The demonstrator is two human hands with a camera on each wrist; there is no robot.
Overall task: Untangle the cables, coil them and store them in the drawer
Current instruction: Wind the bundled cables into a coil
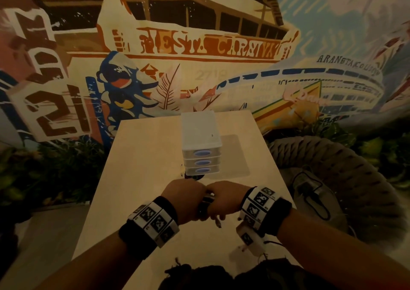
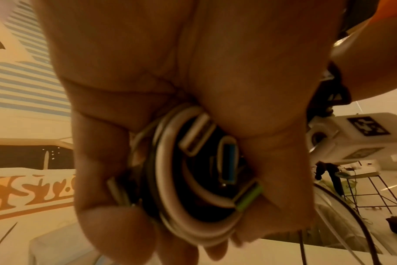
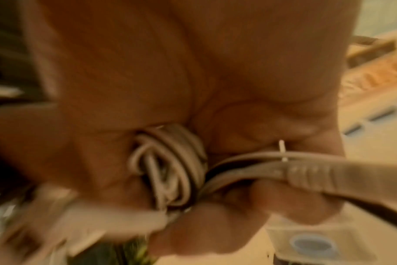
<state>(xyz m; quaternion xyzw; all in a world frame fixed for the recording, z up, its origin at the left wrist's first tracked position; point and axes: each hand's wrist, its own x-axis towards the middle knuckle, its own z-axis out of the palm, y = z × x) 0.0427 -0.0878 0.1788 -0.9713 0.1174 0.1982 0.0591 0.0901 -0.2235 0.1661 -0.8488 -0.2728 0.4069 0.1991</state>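
Both hands, left (image 1: 185, 197) and right (image 1: 224, 201), grip the coiled bundle of white and black cables (image 2: 193, 179); the clear plastic three-drawer box (image 1: 201, 147) is closed, so storing remains.

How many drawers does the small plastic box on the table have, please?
3. The drawer unit has a top drawer, a middle drawer under it and a bottom drawer nearest the table. All three are closed, each with a blue oval handle.

Dim, warm amber light is seen throughout. Strong bending is shown at the head view's edges, and its near corners are darkened. The right wrist view is heavily smeared; the left wrist view is softened only slightly.
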